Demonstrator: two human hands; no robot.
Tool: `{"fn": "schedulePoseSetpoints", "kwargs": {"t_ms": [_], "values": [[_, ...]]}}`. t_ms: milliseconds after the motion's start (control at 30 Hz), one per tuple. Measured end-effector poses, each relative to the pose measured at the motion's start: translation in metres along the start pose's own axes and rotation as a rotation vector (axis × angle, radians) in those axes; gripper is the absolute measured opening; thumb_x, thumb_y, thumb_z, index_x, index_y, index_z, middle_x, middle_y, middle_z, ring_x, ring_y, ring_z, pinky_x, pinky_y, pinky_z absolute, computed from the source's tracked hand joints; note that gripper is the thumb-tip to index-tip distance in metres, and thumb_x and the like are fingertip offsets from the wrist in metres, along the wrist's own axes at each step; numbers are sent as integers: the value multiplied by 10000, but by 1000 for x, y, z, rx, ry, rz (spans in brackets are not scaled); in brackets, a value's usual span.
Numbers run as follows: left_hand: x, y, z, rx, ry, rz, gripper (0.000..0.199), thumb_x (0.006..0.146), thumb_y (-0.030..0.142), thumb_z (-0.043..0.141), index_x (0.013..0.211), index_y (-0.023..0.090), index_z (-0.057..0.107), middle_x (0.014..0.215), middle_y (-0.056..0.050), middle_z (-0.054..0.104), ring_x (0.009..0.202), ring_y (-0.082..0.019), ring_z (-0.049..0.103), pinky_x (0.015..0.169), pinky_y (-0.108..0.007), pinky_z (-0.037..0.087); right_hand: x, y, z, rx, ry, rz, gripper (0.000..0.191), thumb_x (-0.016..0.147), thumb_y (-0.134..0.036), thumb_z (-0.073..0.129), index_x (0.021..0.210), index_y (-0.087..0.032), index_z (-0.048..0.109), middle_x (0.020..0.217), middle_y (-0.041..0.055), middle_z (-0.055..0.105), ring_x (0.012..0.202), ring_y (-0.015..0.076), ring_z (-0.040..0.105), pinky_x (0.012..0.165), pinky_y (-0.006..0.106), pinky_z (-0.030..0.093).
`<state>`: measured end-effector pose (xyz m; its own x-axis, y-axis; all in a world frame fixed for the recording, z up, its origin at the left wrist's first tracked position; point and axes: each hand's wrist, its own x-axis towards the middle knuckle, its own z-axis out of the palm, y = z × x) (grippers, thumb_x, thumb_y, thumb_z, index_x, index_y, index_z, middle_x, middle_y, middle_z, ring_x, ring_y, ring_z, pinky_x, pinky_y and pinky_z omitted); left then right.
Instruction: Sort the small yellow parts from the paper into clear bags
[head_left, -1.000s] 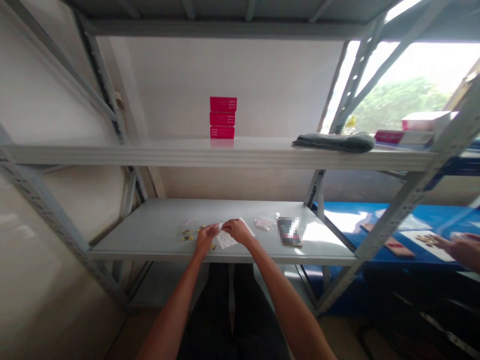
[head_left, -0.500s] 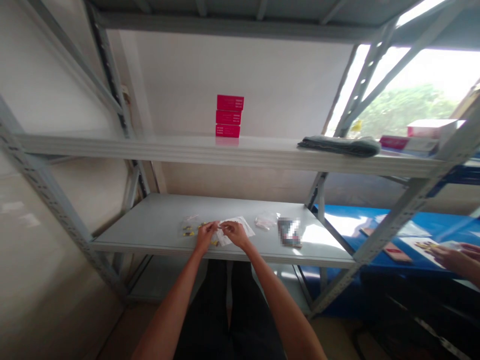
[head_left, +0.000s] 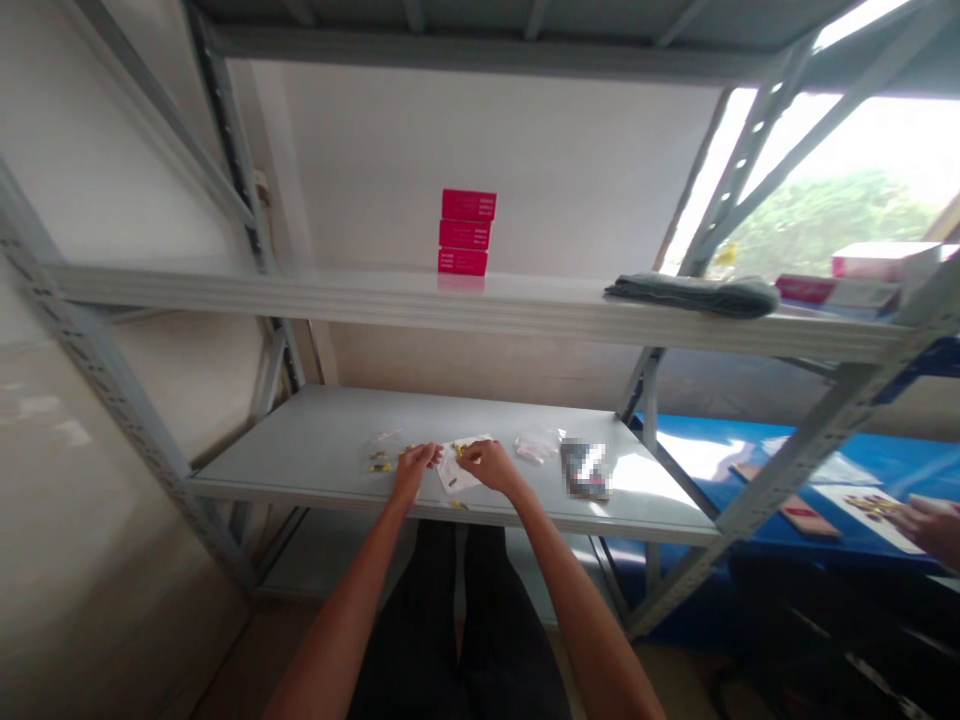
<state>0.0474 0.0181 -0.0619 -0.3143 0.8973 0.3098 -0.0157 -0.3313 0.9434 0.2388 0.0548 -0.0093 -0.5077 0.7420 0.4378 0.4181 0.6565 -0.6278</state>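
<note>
My left hand [head_left: 418,464] is just left of a white paper sheet [head_left: 459,482] on the lower shelf. Its fingers are drawn together; whatever they hold is too small to make out. Over the sheet's right part, my right hand [head_left: 491,464] has its fingertips pinched at a small yellow piece [head_left: 460,452]. Another small yellow piece [head_left: 458,505] lies by the sheet's front corner. Left of my hands is a clear plastic bag [head_left: 380,454] with small yellow and dark pieces. A second clear bag [head_left: 532,446] with pale contents lies to the right.
A pixelated dark packet [head_left: 585,472] lies toward the right of the grey shelf [head_left: 300,440]. Above are stacked pink boxes [head_left: 464,234] and a folded grey cloth [head_left: 694,294]. Metal uprights flank the shelf. Another person's hand [head_left: 930,528] is over the blue table [head_left: 712,450].
My hands have moved apart: the right went rightward to the yellow piece, the left stays left of the paper. The view has shifted slightly. The other person's hand has shifted too.
</note>
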Motion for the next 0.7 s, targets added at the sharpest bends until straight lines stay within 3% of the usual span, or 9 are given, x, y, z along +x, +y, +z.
{"fn": "schedulePoseSetpoints", "kwargs": {"t_ms": [133, 267, 367, 533, 700], "values": [[-1, 4, 1, 29, -63, -18, 472, 769, 612, 672, 820, 155, 780, 753, -74, 739, 705, -195, 636, 689, -309, 470, 2, 9, 7, 109, 55, 71, 280, 809, -349, 672, 600, -166, 708, 562, 26, 680, 553, 146, 590, 539, 227, 401], [-2, 5, 2, 49, -128, -37, 363, 695, 517, 770, 798, 169, 761, 782, -63, 747, 746, -208, 655, 726, -308, 488, -1, 21, 32, 464, 125, 173, 308, 787, -464, 679, 742, -160, 703, 625, 26, 678, 536, 138, 574, 504, 222, 412], [-2, 3, 2, 49, -123, -36, 347, 720, 504, 749, 793, 165, 747, 767, -57, 737, 745, -204, 656, 737, -307, 493, -6, 29, 52, 622, 209, 178, 332, 790, -496, 677, 805, -164, 688, 694, 29, 676, 572, 134, 567, 518, 221, 416], [0, -3, -1, 81, -145, -37, 318, 710, 472, 757, 788, 165, 732, 768, -44, 725, 743, -196, 647, 732, -295, 486, -13, 33, 65, 637, 265, 148, 318, 788, -453, 704, 924, -166, 705, 850, 57, 709, 711, 163, 614, 606, 236, 454], [1, -7, -4, 112, -183, -28, 341, 719, 500, 746, 771, 166, 706, 745, -31, 702, 731, -188, 627, 724, -285, 479, -14, 33, 62, 469, 152, 134, 284, 842, -435, 630, 800, -165, 710, 761, 44, 705, 701, 167, 613, 633, 244, 460]]}}
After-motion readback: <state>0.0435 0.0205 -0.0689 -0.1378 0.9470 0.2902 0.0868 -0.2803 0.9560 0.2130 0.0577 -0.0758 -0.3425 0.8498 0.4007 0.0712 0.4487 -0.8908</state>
